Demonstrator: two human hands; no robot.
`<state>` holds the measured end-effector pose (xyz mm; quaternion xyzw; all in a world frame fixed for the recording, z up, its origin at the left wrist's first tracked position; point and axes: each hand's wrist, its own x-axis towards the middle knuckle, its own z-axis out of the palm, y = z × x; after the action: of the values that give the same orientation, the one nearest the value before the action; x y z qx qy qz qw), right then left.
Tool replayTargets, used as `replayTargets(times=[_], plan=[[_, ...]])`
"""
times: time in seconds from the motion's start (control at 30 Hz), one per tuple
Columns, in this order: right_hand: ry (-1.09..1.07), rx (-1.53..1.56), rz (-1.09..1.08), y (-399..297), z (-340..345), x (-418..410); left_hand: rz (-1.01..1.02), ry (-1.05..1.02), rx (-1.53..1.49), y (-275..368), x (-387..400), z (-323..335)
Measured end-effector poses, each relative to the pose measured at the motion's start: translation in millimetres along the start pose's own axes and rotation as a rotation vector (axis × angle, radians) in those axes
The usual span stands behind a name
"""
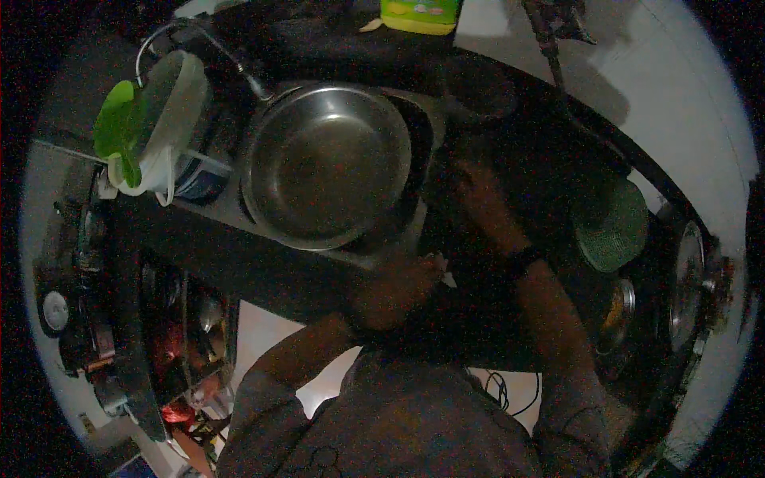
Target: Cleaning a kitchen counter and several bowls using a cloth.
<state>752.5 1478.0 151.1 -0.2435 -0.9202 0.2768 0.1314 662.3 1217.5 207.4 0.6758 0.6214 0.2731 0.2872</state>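
My left hand (pixel 400 287) is over the dark counter, just below the near right corner of a steel sink (pixel 433 110). Its fingers are closed on a small pale scrap (pixel 448 276), too dim to tell as cloth or paper. Farther forward, my right hand (pixel 478 173) reaches low over the counter, right of the sink. Its fingers blend into the dark, so whether they hold anything is hidden. A wide round steel basin (pixel 329 173) sits at the sink, between the faucet and my hands; it shows a dull, shaded inside.
An arched faucet (pixel 251 80) rises behind white plastic containers (pixel 179 113) with a green leaf (pixel 116 119). On the right are a green mesh basket (pixel 612 227), a jar with yellow contents (pixel 618 310) and a round metal lid or plate (pixel 687 287). A green-yellow container (pixel 418 15) stands at the back.
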Motion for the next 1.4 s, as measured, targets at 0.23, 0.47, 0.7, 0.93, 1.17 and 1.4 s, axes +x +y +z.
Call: replayTargets(times=[0.23, 0.47, 0.7, 0.93, 1.17, 1.4], plan=[[-0.360, -0.160, 0.143, -44, -1, -22, -0.021, -0.166, -0.224, 14, 1, 17], [-0.430, -0.281, -0.264, -53, -8, -82, -0.202, -0.167, -0.300, 29, 3, 0], [-0.087, -0.542, -0.150, 3, -40, -3, -0.201, -0.164, -0.273, 17, 2, -6], [-0.159, -0.576, -0.489, -44, -9, -59, 0.133, 0.029, 0.134, -11, -9, 20], [-0.279, -0.551, -0.250, -24, -39, -41, -0.035, -0.050, -0.053, -8, 3, 17], [-0.143, -0.630, 0.009, 125, -75, -53, -0.100, -0.208, 0.043, -7, 23, 17]])
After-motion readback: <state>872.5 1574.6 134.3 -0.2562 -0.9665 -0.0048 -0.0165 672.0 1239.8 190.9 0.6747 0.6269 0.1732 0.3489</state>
